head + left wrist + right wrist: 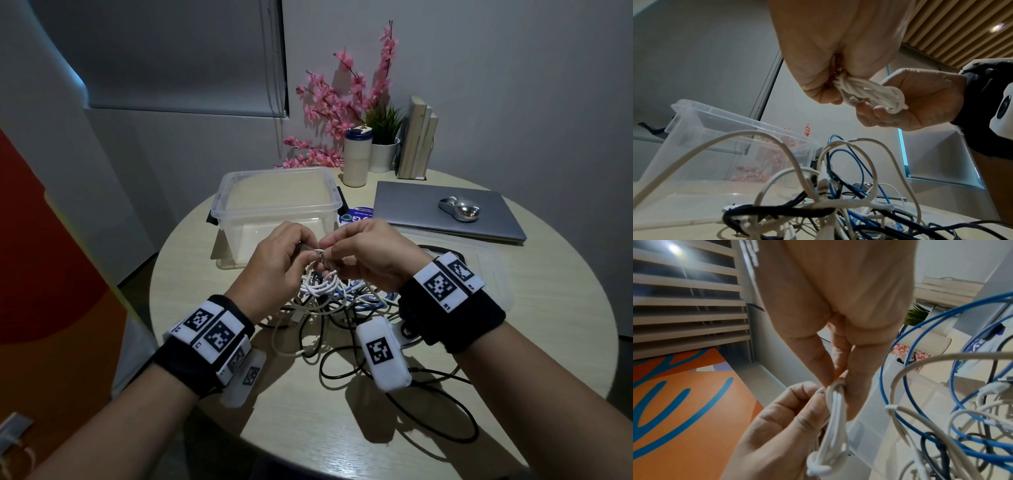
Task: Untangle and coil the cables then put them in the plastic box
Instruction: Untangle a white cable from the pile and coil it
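My left hand (277, 260) and right hand (370, 253) meet above the table, both on a small coil of white cable (322, 284). In the left wrist view the left hand (838, 56) grips one end of the white coil (869, 92) while the right hand (920, 100) cups it. In the right wrist view the right hand (838, 321) pinches the top of the coil (835, 402). A metal plug (320, 253) shows between the fingertips. Below lies a tangle of white, blue and black cables (342, 315). The clear plastic box (274, 209) stands open just behind the hands.
The clear lid (486, 270) lies flat under my right wrist. A closed laptop (428, 222) with a silver mouse (460, 208) sits at the back right. A tumbler (356, 157), potted plant (383, 137), books (416, 137) and pink flowers (342, 102) line the round table's far edge.
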`<move>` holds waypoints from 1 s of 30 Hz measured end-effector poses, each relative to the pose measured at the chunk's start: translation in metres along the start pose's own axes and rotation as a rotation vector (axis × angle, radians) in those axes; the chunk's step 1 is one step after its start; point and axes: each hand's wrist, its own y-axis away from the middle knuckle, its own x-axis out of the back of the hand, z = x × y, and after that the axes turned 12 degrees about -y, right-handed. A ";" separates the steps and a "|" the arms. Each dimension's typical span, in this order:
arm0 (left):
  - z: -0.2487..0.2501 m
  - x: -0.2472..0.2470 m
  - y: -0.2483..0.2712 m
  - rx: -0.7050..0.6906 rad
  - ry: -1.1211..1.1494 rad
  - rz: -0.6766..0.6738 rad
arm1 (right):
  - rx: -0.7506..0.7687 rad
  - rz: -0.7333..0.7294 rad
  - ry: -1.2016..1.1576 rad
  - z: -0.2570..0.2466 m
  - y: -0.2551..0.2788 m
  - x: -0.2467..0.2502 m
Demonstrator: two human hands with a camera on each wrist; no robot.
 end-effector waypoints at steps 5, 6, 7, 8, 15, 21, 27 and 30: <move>-0.001 0.001 -0.001 0.030 -0.017 0.048 | 0.003 -0.007 0.007 0.003 0.001 -0.003; -0.002 0.002 -0.002 0.043 -0.018 0.064 | 0.011 -0.004 0.013 0.005 0.001 -0.003; -0.003 0.003 -0.004 0.058 -0.015 0.069 | 0.018 -0.004 0.021 0.006 0.002 -0.003; -0.004 0.005 -0.004 0.082 0.002 0.065 | 0.021 -0.008 0.020 0.007 0.002 -0.003; -0.004 0.006 -0.004 0.414 0.379 -0.004 | 0.008 0.005 -0.027 0.007 0.001 0.000; -0.006 0.009 -0.002 0.491 0.461 -0.138 | 0.037 0.051 0.051 0.006 0.000 0.004; -0.006 0.001 -0.003 0.448 0.207 -0.069 | 0.064 0.087 0.080 0.008 -0.001 0.002; -0.001 0.000 -0.001 0.426 0.148 0.001 | 0.075 0.093 0.060 0.005 -0.001 0.000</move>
